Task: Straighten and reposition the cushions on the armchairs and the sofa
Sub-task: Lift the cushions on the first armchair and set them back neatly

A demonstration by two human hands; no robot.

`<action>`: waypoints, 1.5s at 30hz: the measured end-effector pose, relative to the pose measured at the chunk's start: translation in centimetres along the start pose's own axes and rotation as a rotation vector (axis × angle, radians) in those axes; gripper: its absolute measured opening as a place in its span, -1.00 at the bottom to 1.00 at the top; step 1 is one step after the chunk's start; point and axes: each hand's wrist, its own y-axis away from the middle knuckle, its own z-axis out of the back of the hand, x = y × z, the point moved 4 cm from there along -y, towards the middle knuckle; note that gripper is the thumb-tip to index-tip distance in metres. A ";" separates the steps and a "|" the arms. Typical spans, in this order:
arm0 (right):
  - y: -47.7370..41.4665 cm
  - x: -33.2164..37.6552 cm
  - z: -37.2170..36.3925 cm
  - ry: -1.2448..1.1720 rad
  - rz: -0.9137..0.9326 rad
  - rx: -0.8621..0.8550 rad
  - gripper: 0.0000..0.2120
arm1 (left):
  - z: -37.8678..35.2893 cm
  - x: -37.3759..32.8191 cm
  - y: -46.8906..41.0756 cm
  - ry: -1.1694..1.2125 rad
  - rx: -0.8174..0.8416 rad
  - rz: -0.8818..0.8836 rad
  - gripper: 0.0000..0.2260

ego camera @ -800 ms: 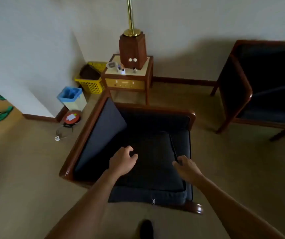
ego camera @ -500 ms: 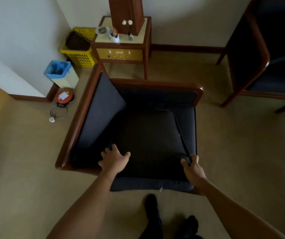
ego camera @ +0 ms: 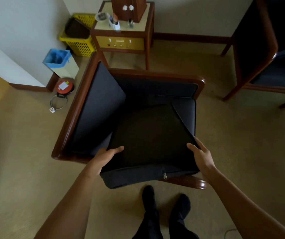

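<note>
A dark blue seat cushion (ego camera: 148,140) lies on the wooden-framed armchair (ego camera: 73,121) below me, its front edge with a zipper lifted and pulled out past the chair's front. My left hand (ego camera: 104,157) grips the cushion's front left corner. My right hand (ego camera: 201,156) holds its front right edge, thumb on top. A second dark cushion (ego camera: 97,107) leans upright against the chair's left side. The back cushion (ego camera: 155,88) stands along the rear rail.
A wooden side table (ego camera: 122,40) with a lamp base stands behind the chair. A yellow basket (ego camera: 79,44), a blue-lined bin (ego camera: 59,62) and a red cable reel (ego camera: 64,87) sit at the left wall. Another armchair (ego camera: 265,54) is at the right. My feet (ego camera: 164,200) stand on carpet.
Both hands moved from the cushion's top to its front corners and took hold. The cushion's front edge has risen and slid toward me. The view has tilted further down.
</note>
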 end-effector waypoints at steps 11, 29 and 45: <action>5.1 16.4 2.7 0.451 0.435 -0.221 -0.69 | 3.9 -13.2 7.8 -0.110 -0.217 -0.212 -0.68; 5.6 19.5 -14.5 1.625 1.111 0.210 0.29 | 2.9 -7.5 6.6 -0.047 -0.114 -0.492 0.18; 1.6 24.4 -9.4 1.217 1.333 -0.074 -0.14 | 0.6 -15.4 1.2 -0.143 -0.035 -0.720 -0.11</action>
